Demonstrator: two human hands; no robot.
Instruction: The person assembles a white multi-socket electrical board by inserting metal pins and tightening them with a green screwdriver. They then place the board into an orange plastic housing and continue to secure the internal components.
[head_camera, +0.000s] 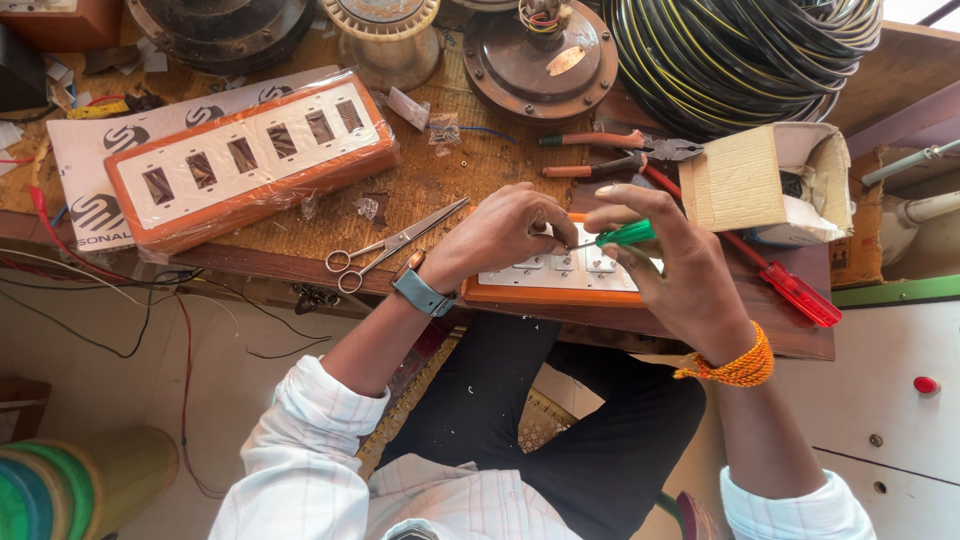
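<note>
My right hand (668, 262) is pinched shut around a small screwdriver with a translucent green plastic handle (624, 234); its thin metal shaft points left toward my left fingertips. My left hand (505, 232) is closed down, fingertips pressed together where the shaft tip meets the board. Can't see what sits under the fingertips, they cover it.

The thing I'm working on: a flat rectangular switch board with a white plastic face and orange wooden rim (560, 280). It lies at the near edge of the brown wooden workbench (440, 180), directly under both hands, above my lap. A row of white square modules shows on its face between my hands.

Grey smartwatch (420, 291) on my left wrist, braided orange thread band (738, 368) on my right wrist.

Around it:
- Steel scissors (385, 250), blades partly open, just left of my left hand on the bench.
- Second, longer orange-rimmed white board with empty rectangular slots, wrapped in clear plastic (250, 155), lying at a slant on the left of the bench, well apart from my hands.
- Two orange-handled pliers (600, 152) beyond my hands.
- Red-handled screwdriver (795, 288) to the right, near the bench edge.
- Open cardboard box (762, 180) on its side at right.
- Coil of black and yellow cable (740, 55) at top right.
- Round brown metal motor housing (540, 58) at top centre.
</note>
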